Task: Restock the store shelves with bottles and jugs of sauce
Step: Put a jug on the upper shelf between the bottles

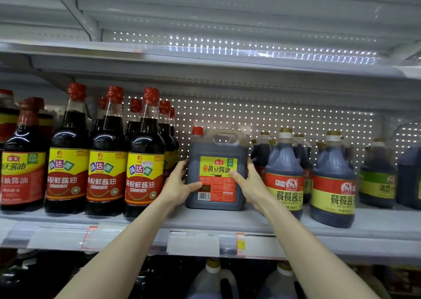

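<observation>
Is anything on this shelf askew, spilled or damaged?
Nothing stands out. The soy sauce jug is upright, label forward, held between the left hand and right hand; neighbouring bottles stand straight, and no spill shows.

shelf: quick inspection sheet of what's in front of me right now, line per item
surface: grey shelf, bare strip along its front edge
job's things: jug upright on the shelf, label facing out, between red-capped bottles on its left and gold-capped bottles on its right
clutter: nothing seen
hands: left hand grips the jug's left side, right hand its right side, both thumbs on the front
cables: nothing seen
surroundings: price tags on the shelf edge; perforated back panel; upper shelf overhead; lower jugs beneath
</observation>
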The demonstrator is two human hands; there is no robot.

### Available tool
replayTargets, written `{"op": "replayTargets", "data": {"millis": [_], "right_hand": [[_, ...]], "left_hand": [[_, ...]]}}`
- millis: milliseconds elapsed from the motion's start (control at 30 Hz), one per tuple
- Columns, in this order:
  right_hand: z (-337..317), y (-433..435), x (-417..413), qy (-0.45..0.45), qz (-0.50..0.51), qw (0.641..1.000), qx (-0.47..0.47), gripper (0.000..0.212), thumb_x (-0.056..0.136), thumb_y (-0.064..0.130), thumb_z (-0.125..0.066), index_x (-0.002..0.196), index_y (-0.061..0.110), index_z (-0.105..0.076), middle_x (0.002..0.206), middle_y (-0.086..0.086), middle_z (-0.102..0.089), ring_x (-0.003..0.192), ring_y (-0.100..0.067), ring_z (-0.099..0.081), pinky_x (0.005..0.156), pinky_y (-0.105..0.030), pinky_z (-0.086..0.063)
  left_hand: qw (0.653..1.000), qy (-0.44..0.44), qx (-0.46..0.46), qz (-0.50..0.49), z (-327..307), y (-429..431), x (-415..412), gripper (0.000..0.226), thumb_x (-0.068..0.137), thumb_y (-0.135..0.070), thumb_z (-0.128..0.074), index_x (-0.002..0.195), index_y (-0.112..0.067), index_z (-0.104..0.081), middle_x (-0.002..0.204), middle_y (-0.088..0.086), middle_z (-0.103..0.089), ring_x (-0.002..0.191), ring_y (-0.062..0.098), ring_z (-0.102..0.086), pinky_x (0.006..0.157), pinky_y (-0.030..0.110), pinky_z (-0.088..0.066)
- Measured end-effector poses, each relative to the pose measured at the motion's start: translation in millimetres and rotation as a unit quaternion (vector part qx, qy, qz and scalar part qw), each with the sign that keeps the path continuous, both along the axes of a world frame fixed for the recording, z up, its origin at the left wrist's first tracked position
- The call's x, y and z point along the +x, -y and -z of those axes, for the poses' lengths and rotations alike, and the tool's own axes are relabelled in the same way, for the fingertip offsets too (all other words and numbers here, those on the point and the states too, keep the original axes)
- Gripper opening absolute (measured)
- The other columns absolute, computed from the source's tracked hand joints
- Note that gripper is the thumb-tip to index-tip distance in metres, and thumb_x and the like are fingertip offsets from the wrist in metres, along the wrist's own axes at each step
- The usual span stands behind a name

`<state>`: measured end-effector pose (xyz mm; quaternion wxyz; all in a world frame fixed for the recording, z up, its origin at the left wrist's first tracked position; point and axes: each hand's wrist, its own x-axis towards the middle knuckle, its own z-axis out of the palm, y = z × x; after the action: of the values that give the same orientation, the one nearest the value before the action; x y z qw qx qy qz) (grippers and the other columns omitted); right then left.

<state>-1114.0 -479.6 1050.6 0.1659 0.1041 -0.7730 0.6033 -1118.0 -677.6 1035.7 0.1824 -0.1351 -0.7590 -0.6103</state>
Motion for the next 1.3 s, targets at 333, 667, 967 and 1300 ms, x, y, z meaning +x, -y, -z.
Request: {"op": "replayTargets", "data": {"millis": [333,667,967,1300], "right_hand": [[0.3,0.5,-11.2,-0.005,0.01,1.0,0.006,0.072,0.097,0.028,-0.054,0.154,0.03,-0.01,0.139,-0.005,-0.052,0.116,-0.023,-0.058,0.096,-0.043,-0.051],[3.5,1.3,-16.1,-0.015,0.011,1.0,-0.001,0.066,0.098,0.028,-0.052,0.152,0.028,-0.014,0.133,-0.004,-0.055,0.106,-0.018,-0.058,0.09,-0.036,-0.051],[9.0,1.5,-17.0,0.02,0.025,0.999,0.012,0.069,0.098,0.038,-0.049,0.153,0.025,-0.011,0.14,-0.005,-0.049,0.123,-0.024,-0.053,0.105,-0.046,-0.044],[9.2,2.0,-19.4,0.035,0.028,0.999,0.02,0.07,0.097,0.041,-0.049,0.153,0.026,-0.01,0.145,-0.006,-0.046,0.13,-0.027,-0.047,0.106,-0.049,-0.038]], "left_hand": [[1.0,0.004,0.009,-0.008,1.4,-2.6,-15.6,0.082,0.082,-0.006,-0.071,0.148,-0.024,-0.026,0.147,0.009,-0.04,0.134,0.028,-0.042,0.103,0.053,-0.044],[1.0,0.003,0.002,0.003,4.0,-3.5,-21.7,0.078,0.086,-0.007,-0.067,0.149,-0.024,-0.023,0.146,0.006,-0.041,0.132,0.025,-0.044,0.103,0.048,-0.045],[1.0,0.015,0.008,0.021,7.2,-0.9,-26.6,0.083,0.086,-0.008,-0.067,0.15,-0.031,-0.019,0.149,0.007,-0.039,0.133,0.025,-0.043,0.103,0.051,-0.045],[1.0,0.016,0.008,0.026,5.9,-1.7,-27.8,0.083,0.089,-0.006,-0.064,0.151,-0.029,-0.015,0.152,0.009,-0.032,0.137,0.024,-0.037,0.106,0.05,-0.042]]}}
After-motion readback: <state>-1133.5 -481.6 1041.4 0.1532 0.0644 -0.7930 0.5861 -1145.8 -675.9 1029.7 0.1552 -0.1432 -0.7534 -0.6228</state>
